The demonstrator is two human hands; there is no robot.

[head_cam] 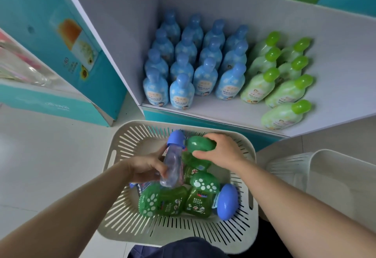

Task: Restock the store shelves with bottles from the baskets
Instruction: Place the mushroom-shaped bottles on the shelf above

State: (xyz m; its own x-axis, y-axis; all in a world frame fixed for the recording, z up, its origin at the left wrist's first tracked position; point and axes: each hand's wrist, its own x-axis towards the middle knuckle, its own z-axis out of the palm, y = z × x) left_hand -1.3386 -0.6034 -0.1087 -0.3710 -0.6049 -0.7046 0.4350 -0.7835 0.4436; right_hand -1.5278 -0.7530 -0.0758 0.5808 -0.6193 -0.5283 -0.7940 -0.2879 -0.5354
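Note:
A cream slotted basket (122, 213) sits on the floor before the low shelf (223, 113). It holds several green mushroom-cap bottles (173, 200) and a blue-capped one (227, 201) lying flat. My left hand (146, 168) grips a clear bottle with a blue cap (173, 164), raised above the basket. My right hand (221, 148) closes over the cap of a green bottle (200, 144) at the basket's far side. On the shelf, blue bottles (193, 64) stand in rows at the left and light green bottles (278, 78) at the right.
A second cream basket (317, 168) stands at the right on the white floor. A teal cardboard display (61, 54) stands left of the shelf. The shelf's right part (341, 70) is bare. A dark trouser knee (179, 249) shows at the bottom edge.

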